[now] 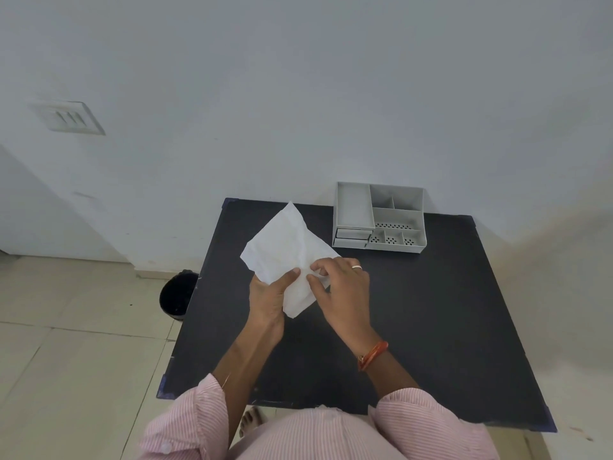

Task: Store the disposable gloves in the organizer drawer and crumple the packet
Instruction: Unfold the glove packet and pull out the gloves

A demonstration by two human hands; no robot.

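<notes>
A white, creased packet (287, 250) is held above the black table (414, 310), left of centre. My left hand (270, 295) grips its lower left part with the thumb on top. My right hand (341, 282) pinches its lower right edge with the fingertips. A grey plastic organizer (379, 220) stands at the table's far edge, right of the packet. It has open compartments on top and two small drawers (352, 237), both shut, on its front left. No gloves are visible outside the packet.
A black waste bin (175, 295) stands on the tiled floor just left of the table. A white wall rises behind the table, with a switch plate (69, 119) at the far left. My pink striped shirt fills the bottom of the view.
</notes>
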